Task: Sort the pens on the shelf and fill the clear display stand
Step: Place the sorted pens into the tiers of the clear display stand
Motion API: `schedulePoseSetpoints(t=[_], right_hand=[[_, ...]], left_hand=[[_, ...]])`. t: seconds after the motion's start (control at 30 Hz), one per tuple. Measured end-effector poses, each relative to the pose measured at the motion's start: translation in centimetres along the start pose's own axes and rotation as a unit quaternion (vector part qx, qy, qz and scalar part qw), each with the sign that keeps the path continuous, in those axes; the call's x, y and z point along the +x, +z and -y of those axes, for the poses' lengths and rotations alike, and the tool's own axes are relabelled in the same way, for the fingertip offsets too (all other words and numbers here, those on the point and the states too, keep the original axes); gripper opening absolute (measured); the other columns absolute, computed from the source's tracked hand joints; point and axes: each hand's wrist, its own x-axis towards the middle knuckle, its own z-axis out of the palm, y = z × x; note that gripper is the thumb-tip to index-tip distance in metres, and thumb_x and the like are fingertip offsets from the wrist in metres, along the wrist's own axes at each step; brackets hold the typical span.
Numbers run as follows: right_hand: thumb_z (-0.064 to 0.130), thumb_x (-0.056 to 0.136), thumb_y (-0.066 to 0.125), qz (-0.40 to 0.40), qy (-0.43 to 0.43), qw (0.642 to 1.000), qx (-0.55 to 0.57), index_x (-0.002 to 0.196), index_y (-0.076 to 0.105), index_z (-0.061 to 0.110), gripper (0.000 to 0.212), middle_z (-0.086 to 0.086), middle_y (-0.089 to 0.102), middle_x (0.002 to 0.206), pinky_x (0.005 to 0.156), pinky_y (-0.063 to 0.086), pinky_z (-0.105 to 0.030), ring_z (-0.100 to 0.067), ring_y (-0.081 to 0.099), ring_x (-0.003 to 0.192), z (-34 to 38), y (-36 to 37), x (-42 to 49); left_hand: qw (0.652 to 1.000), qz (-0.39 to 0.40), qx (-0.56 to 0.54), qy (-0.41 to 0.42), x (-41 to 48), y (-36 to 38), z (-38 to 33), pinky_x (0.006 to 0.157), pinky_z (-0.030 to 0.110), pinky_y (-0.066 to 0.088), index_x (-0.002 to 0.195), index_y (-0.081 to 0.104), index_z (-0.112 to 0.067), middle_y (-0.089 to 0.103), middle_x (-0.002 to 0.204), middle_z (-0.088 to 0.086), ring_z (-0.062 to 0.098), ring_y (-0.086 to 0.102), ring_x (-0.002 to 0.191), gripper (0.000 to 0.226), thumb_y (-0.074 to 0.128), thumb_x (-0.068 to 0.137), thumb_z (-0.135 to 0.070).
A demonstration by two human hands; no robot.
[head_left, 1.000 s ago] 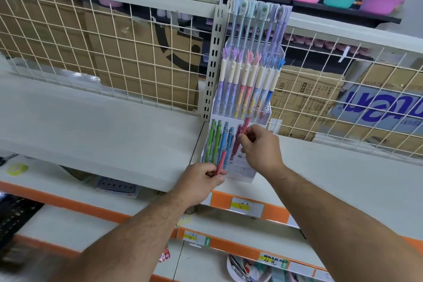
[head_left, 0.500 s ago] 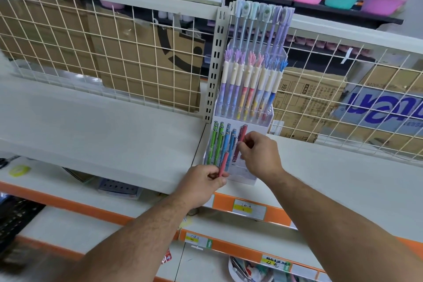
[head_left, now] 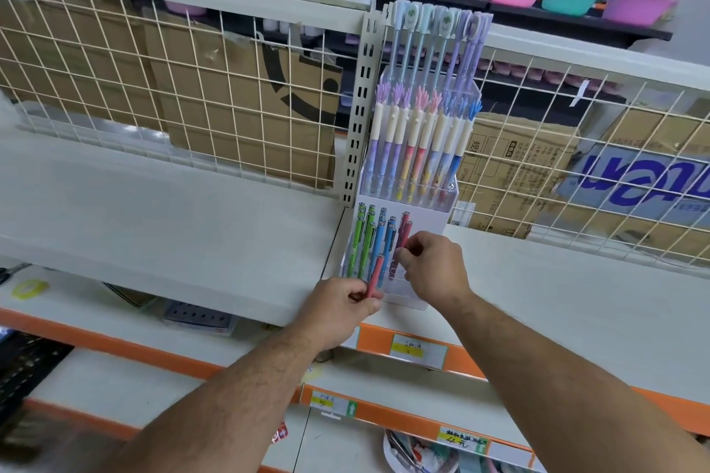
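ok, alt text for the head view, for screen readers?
A person's right hand pinches a red pen at the front tier of a clear display stand on a shelf; the left hand grips a second red pen. In that tier stand green pens and blue pens.

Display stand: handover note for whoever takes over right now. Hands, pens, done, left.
Left hand grips one red pen, just in front of the clear stand.
Right hand pinches a dark red pen standing in the front tier.
Done: green pens and blue pens fill the front tier's left; pastel pens fill both tiers behind.
Left: seat both red pens; the front tier's right side appears to have room.
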Motion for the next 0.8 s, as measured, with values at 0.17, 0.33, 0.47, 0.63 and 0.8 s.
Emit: schedulePoseSetpoints(t=[0.17,0.33,0.47,0.63,0.8], right_hand=[[0.026,0.094,0.070,0.001,0.015,0.999,0.031,0.086,0.069,0.020,0.011,0.005,0.070,0.077,0.074,0.062,-0.042,-0.018,0.070,0.071,-0.3,0.2,-0.3],[0.027,0.093,0.071,-0.021,0.008,0.999,0.031,0.085,0.071,0.022,0.009,0.006,0.071,0.076,0.070,0.059,-0.034,-0.014,0.068,0.068,-0.6,0.1,-1.3],[0.016,0.089,0.067,-0.014,-0.011,0.999,0.048,0.070,0.065,0.030,0.024,0.014,0.067,0.068,0.059,0.045,-0.011,0.001,0.061,0.063,-1.2,0.2,-3.2],[0.016,0.084,0.077,0.079,-0.042,0.989,0.120,0.081,0.073,0.023,0.008,0.010,0.069,0.076,0.065,0.048,-0.018,-0.001,0.058,0.065,-1.1,1.0,-5.2],[0.019,0.086,0.077,0.063,-0.066,0.991,0.100,0.074,0.069,0.027,0.016,0.011,0.066,0.071,0.063,0.047,-0.018,-0.001,0.056,0.063,-0.7,1.4,-5.4]], left_hand=[[1.000,0.003,0.005,-0.001,0.1,0.1,0.1,0.088,0.032,0.059,0.097,0.075,-0.037,0.071,0.097,-0.016,0.004,0.067,0.092,0.011,0.073,0.089,-0.030],[1.000,0.003,0.004,0.002,0.1,0.1,0.2,0.086,0.030,0.059,0.092,0.074,-0.040,0.071,0.094,-0.019,0.001,0.067,0.088,0.010,0.074,0.089,-0.030],[1.000,0.003,0.009,0.007,0.2,0.1,0.3,0.084,0.027,0.059,0.090,0.074,-0.042,0.072,0.091,-0.019,0.000,0.068,0.087,0.012,0.073,0.089,-0.030],[0.999,0.006,0.018,0.030,0.1,0.1,0.1,0.061,0.014,0.047,0.070,0.069,-0.051,0.066,0.067,-0.026,-0.008,0.061,0.063,0.029,0.073,0.089,-0.030],[0.998,0.009,0.031,0.046,0.1,-0.1,0.1,0.054,0.007,0.042,0.070,0.069,-0.052,0.066,0.066,-0.026,-0.009,0.060,0.061,0.029,0.071,0.090,-0.031]])
